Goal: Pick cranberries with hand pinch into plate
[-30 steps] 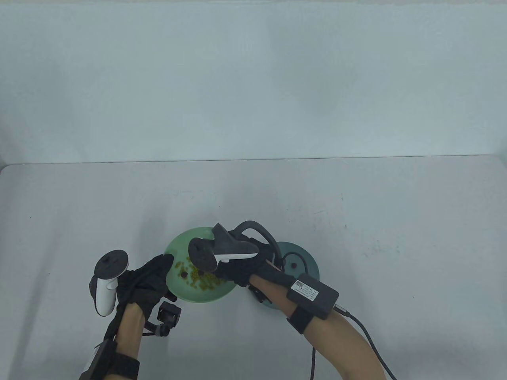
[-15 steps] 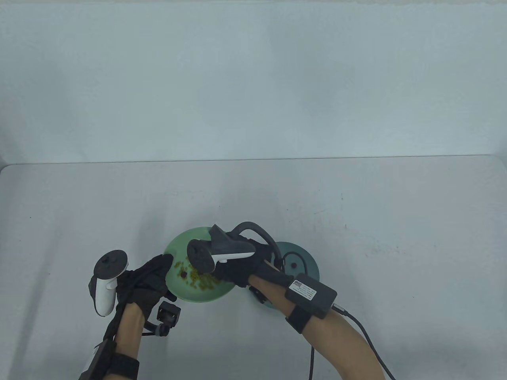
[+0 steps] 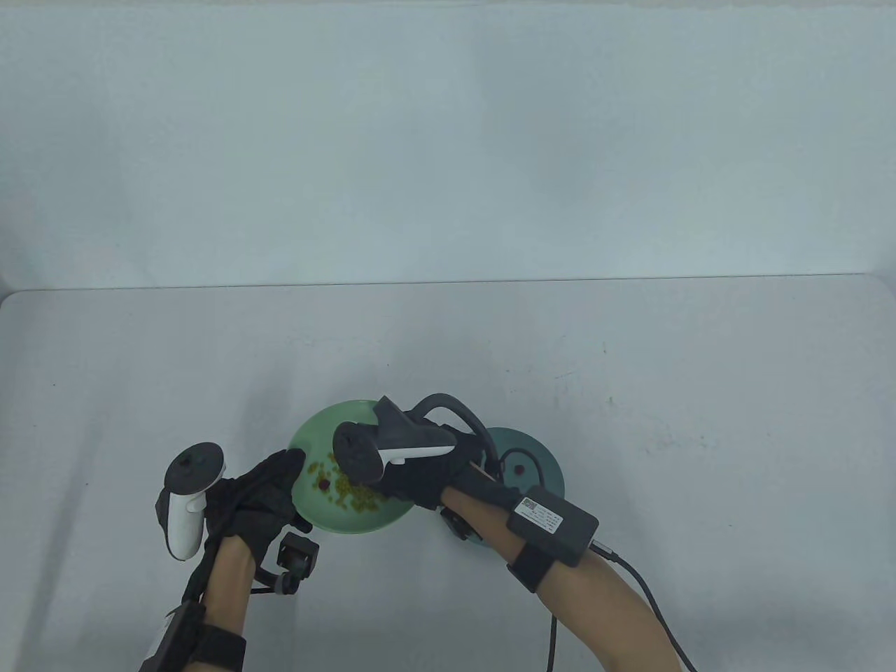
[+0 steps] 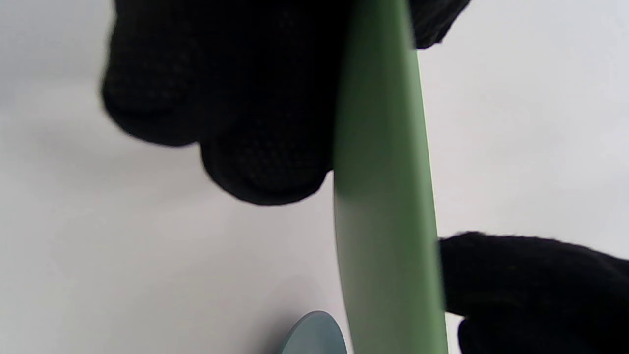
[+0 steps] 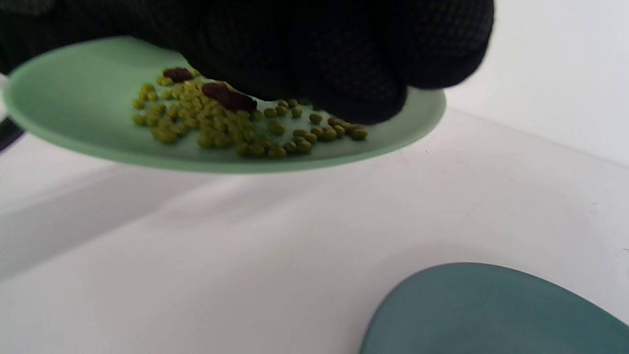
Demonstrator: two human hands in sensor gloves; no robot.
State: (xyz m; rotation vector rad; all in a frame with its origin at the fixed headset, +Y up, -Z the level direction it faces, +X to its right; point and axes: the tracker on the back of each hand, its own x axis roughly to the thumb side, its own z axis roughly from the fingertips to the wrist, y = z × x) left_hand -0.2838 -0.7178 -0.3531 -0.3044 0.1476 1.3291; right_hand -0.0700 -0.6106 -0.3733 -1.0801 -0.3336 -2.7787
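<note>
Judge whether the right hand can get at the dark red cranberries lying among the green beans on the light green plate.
Probably yes. The right hand already hangs over the light green plate, fingertips down among the green beans, beside a dark red cranberry. Nothing lies between them, and the left hand holds the plate's rim.

Cranberries [image 5: 228, 97]: dark red, wrinkled, at least two, lying among small yellow-green beans [image 5: 216, 128] heaped in a pale green plate [image 3: 315, 434]; one more lies alone in the teal plate [image 3: 542, 462]. Green plate: shallow, round, near the tabletop's front edge. Teal plate: round, darker, just beside it on the right, partly hidden.
</note>
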